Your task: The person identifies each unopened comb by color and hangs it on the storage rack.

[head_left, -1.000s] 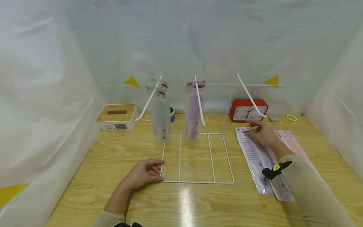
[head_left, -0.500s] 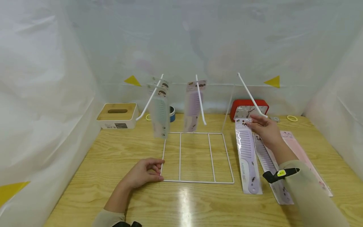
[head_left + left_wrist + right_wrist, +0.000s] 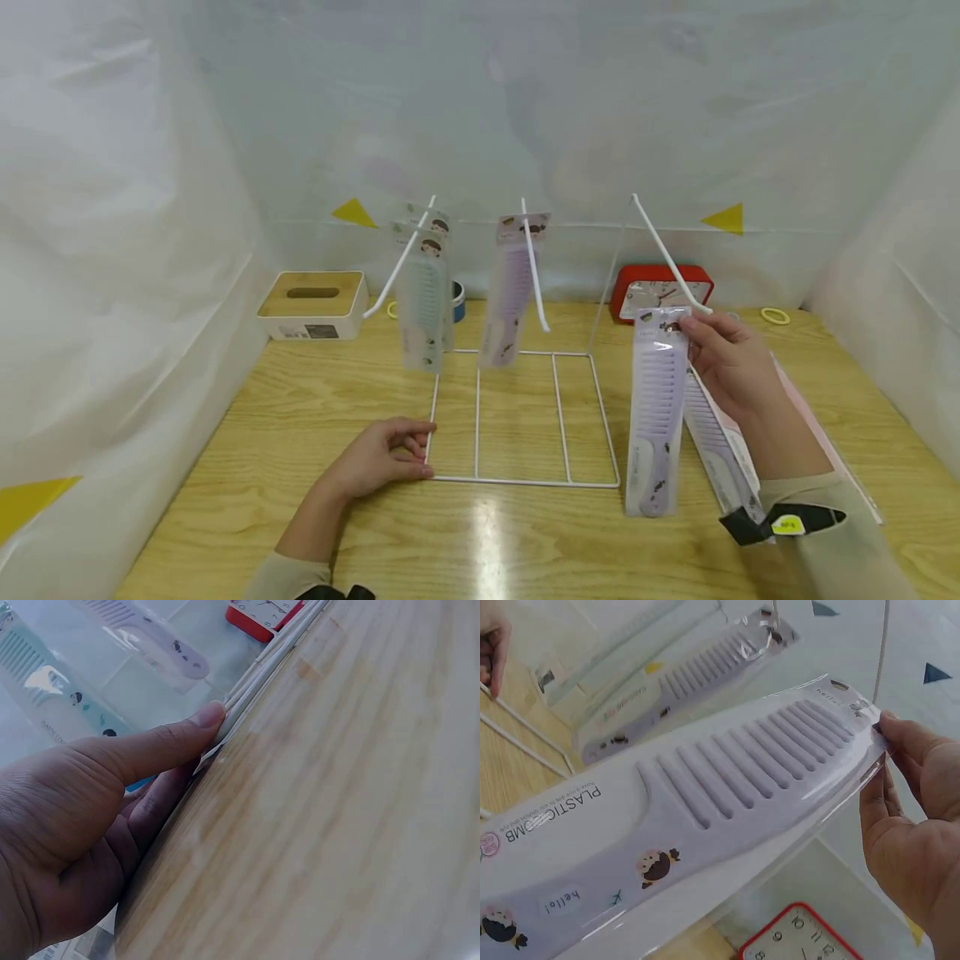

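Observation:
My right hand (image 3: 731,362) pinches the top corner of a packaged purple comb (image 3: 658,408), which hangs upright in front of the right hook; its printed handle shows in the right wrist view. With thumb and fingers, my left hand (image 3: 382,454) grips the left front corner of the white wire rack (image 3: 525,482) on the table. Two packaged green combs (image 3: 423,308) hang on the rack's left hook (image 3: 397,262). On the middle hook (image 3: 534,283) hangs another purple comb (image 3: 510,292). The right hook (image 3: 667,250) bears nothing.
Beneath my right forearm lie one more packaged purple comb (image 3: 716,437) and a partly hidden pink package (image 3: 813,417). A red clock (image 3: 626,292), a tissue box (image 3: 311,308), a blue roll (image 3: 458,304) and a yellow ring (image 3: 775,316) stand along the back.
My right hand has lifted the purple comb off the table and turned it upright toward the right hook. My left hand has stayed at the rack corner.

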Motion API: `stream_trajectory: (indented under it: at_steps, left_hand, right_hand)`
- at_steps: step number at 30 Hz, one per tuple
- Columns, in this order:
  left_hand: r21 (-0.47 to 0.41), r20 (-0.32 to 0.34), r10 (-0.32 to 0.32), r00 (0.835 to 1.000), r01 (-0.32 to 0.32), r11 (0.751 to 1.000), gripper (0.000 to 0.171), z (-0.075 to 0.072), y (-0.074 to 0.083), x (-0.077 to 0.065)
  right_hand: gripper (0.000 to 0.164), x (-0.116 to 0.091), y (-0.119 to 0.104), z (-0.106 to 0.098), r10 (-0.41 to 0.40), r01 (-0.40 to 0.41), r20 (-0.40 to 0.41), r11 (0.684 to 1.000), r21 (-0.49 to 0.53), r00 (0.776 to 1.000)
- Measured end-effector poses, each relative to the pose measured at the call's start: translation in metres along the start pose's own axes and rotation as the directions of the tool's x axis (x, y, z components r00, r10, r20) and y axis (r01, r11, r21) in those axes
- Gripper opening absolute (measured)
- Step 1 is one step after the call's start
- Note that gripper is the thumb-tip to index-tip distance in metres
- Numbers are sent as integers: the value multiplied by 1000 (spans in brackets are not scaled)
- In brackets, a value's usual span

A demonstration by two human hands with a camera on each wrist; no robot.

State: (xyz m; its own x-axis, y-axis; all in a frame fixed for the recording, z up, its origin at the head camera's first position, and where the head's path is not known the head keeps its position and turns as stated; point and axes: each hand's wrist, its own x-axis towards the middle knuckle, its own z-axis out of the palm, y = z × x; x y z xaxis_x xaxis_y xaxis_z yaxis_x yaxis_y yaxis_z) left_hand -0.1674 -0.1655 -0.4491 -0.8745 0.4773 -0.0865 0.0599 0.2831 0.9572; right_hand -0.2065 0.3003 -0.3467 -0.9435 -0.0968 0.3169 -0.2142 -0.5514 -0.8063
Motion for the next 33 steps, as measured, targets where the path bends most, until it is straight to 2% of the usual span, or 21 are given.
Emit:
stream_trajectory:
  at_steps: [3,6,12,16,20,25,29,33]
  left_hand:
    - [0,2,-6,1000,6,1000,66,0,1,0]
    - [4,6,-6,1000,6,1000,66,-1,1,0]
    - [8,5,-12,1000,12,1000,66,-1,2,-1]
    - [13,1,-15,1000,15,1000,66,-1,2,-1]
    - [16,2,-9,1000,9,1000,66,-2,1,-1]
    - [5,1,-8,1000,8,1000,65,-1,1,-1]
    - [1,0,-9,1000,9,1000,64,-1,2,-1]
    - [11,-2,-13,1000,13,1000,63,0,3,0]
  right_hand:
    - [35,-10,-2,16,-78,69,119,994,81,990]
    - [37,-18,-3,31,-121,91,196,983,158,973]
    - [37,-29,2,62,-161,108,283,975,195,946]
    - [36,-32,6,88,-185,135,293,974,182,938]
    - [35,-30,7,115,-171,132,318,981,140,933]
    - [29,-25,5,145,-142,137,303,990,39,942]
    - [26,-22,5,159,-144,146,259,989,14,955]
    - [25,-21,7,163,-142,141,233,990,23,962]
